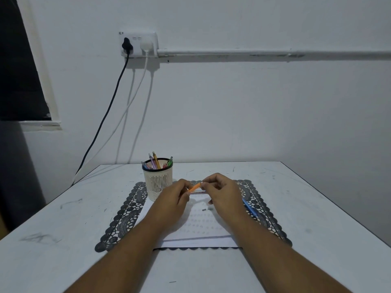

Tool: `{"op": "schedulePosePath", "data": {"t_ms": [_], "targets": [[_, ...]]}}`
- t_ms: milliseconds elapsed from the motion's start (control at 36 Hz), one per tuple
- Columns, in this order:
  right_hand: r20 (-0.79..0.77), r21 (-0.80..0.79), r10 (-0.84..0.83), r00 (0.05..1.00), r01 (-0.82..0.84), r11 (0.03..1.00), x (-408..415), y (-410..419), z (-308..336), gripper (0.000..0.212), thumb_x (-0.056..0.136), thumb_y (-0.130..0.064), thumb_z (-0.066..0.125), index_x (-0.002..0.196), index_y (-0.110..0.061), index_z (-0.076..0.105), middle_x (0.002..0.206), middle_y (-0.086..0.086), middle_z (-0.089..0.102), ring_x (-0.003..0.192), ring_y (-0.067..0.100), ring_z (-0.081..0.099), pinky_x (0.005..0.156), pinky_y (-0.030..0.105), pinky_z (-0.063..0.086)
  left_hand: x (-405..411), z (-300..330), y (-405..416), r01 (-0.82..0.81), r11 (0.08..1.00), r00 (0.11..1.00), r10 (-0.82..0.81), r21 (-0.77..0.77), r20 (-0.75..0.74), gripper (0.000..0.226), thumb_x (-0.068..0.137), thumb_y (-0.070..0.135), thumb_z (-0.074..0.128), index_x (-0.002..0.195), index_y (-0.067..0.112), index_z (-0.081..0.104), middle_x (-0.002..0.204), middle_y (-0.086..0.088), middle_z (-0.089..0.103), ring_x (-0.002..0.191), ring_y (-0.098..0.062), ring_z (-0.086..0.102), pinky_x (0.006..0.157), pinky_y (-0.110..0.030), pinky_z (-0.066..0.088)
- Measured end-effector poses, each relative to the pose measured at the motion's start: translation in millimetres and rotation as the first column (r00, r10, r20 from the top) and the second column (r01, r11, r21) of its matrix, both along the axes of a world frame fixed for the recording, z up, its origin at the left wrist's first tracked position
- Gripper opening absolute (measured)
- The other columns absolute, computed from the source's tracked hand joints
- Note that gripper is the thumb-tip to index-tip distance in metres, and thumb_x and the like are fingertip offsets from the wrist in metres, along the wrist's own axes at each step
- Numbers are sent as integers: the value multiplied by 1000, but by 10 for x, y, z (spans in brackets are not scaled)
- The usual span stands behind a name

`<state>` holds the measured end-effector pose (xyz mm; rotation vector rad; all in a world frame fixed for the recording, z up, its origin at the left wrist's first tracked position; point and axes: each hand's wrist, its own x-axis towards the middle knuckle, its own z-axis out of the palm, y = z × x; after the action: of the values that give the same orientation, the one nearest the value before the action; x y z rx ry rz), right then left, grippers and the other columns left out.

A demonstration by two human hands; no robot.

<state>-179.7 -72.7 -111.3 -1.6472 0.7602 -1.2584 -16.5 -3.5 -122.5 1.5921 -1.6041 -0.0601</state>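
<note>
An orange pen [195, 186] is held above a white sheet of paper [198, 227]. My left hand [173, 199] grips its lower end, and my right hand [222, 192] pinches its upper tip with thumb and fingers. A thin rod, perhaps a refill [198, 192], shows just below the pen between my hands. Two small dark and white bits [207, 209] lie on the paper under my hands. A blue pen [250, 208] lies on the mat to the right, partly hidden by my right wrist.
A white slotted pen cup [157, 182] with several coloured pens stands left of my hands on a black lace mat [124, 218]. The white table [63, 240] meets a wall, where cables [105, 115] hang from a socket [138, 44].
</note>
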Motion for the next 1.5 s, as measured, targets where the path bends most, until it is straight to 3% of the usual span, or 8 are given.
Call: {"op": "schedulePosePath", "data": {"t_ms": [222,444,528,750,889,1194,1361,1500], "targets": [[-108,-78,-60,992,51,996,10,-39,-28,14,91,-15,72,80,-24,75,71,3,71,67,31,65,62,47,54,-18,5,17,21,998,991,-27,-51,-129,20,101,10,56,97,28,64,76,1,62,64,-6,50,57,-19,35],[-284,-34,-117,952,112,993,-88,-200,-73,11,87,-18,73,78,-23,74,55,-14,59,49,2,47,54,25,37,44,-17,-14,79,991,881,-120,-109,-457,12,105,14,54,101,22,63,76,3,63,63,-14,47,64,-34,39],[-337,-10,-61,940,61,998,-131,-210,-97,13,88,-12,72,79,-21,76,61,-11,63,54,4,52,52,22,42,52,-3,-13,72,992,848,-117,-106,-517,11,106,9,51,103,14,61,75,2,63,59,-13,45,61,-32,38],[-617,-47,-3,787,-33,998,-85,-222,-178,13,90,-28,73,103,-28,76,90,-6,70,82,16,69,74,34,56,2,-2,25,-89,996,961,84,-8,-264,20,100,10,56,93,27,65,78,-2,64,61,-4,49,57,-21,36],[-718,-155,-62,693,-72,985,-22,-274,-168,13,95,-33,71,106,-29,75,90,-12,66,82,9,63,77,29,52,41,-37,69,-196,977,970,206,87,-132,23,98,10,55,90,30,64,80,6,65,77,-11,60,73,-39,53],[-701,-196,-119,703,-29,980,87,-380,-154,16,97,-44,63,92,-29,66,84,-9,65,80,13,63,71,34,50,5,-23,102,-206,972,933,230,112,-278,23,97,8,57,85,27,64,78,-3,65,70,-17,57,62,-31,43],[-747,-532,-408,525,-104,840,307,-435,-99,13,101,-31,50,99,-29,62,96,-4,60,90,21,58,72,35,43,-4,-5,96,-190,975,929,217,115,-300,22,97,11,57,83,27,64,75,-2,63,67,-15,55,61,-31,41],[-729,-652,-543,416,-184,736,437,-499,-150,21,102,-18,46,106,-26,65,101,0,62,92,22,59,73,36,44,-23,7,128,-178,975,914,214,133,-344,24,96,8,56,82,25,64,80,-12,63,65,-13,49,60,-29,37]]}}
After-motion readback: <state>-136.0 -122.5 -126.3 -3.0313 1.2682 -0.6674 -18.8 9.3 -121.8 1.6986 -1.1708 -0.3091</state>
